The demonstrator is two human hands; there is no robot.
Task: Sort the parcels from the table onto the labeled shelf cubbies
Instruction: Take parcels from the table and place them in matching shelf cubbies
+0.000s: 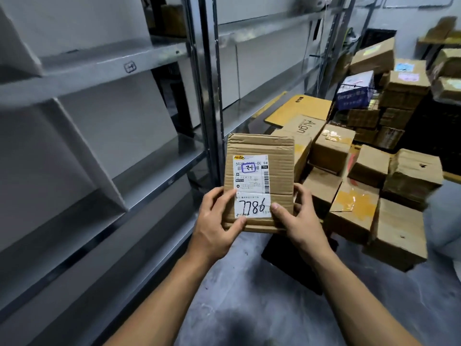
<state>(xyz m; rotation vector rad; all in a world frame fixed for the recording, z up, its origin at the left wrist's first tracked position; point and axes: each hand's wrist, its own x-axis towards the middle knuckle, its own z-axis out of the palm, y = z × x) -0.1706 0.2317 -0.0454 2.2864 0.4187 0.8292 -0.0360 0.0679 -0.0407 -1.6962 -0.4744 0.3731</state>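
Observation:
I hold a flat brown cardboard parcel (274, 156) upright in front of me, above the floor. Its white shipping label carries a blue boxed mark "2-1" and the handwritten number 7786. My left hand (217, 221) grips the parcel's lower left edge with the thumb across the front. The lower right corner is held by my right hand (296, 216), its thumb pressing on the label's edge. The grey metal shelf (104, 63) stands to my left, and one ledge bears a small "1-1" tag (130, 67).
Slanted white dividers (82, 151) split the shelf into cubbies. A steel upright post (209, 96) stands just behind the parcel. To the right, several cardboard boxes (369, 196) are stacked on a low dark table, with a blue-and-white box (355, 89) further back. Grey floor lies below my arms.

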